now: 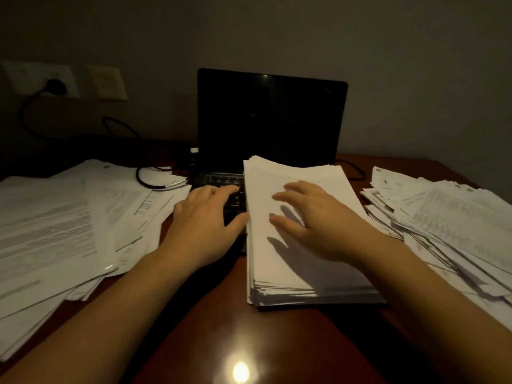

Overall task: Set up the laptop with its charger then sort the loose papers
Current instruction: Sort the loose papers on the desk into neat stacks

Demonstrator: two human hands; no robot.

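Paper stack (299,239) overlaps laptop (271,117) keyboard; left hand (205,225) flat, thumb at stack edge; right hand (324,220) spread over top. Better press down, slide whole stack clear

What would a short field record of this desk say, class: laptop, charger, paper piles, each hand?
laptop: open, screen dark
charger plug: in wall socket
middle stack: squared, overlaps keyboard's right side
left pile: spread loosely
right pile: spread loosely
left hand: open, thumb at middle stack's left edge
right hand: open, fingers spread over middle stack
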